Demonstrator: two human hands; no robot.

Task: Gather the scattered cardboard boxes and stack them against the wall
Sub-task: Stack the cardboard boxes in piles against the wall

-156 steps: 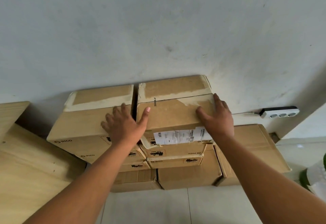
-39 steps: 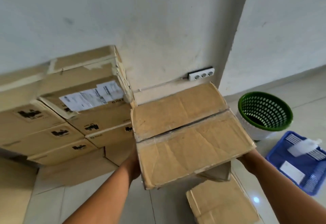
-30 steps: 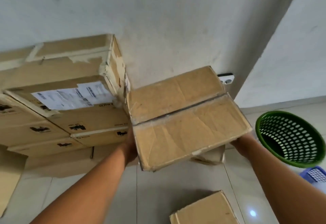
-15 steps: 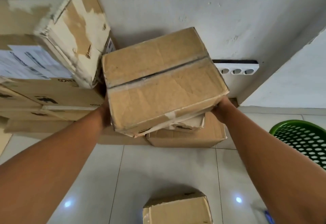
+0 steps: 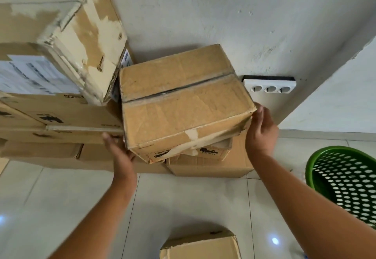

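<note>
A worn cardboard box (image 5: pixel 183 104) with a taped seam sits on two lower boxes (image 5: pixel 213 165) against the white wall (image 5: pixel 203 10), next to the taller stack of boxes (image 5: pixel 61 116) on the left. My left hand (image 5: pixel 120 157) lies with straight fingers against the box's lower left corner. My right hand (image 5: pixel 261 132) is at its right front corner, fingertips just touching the edge. Neither hand grips it. Another cardboard box (image 5: pixel 199 246) lies loose on the tiled floor at the bottom of the view.
A white power strip (image 5: pixel 268 85) lies against the wall just right of the box. A green perforated basket (image 5: pixel 345 179) stands on the floor at the right. The top left box (image 5: pixel 87 28) carries a paper label and torn tape.
I carried the box from the floor area to the wall and set it down on the lower boxes beside the stack. Both hands have slid from under it to its corners.
</note>
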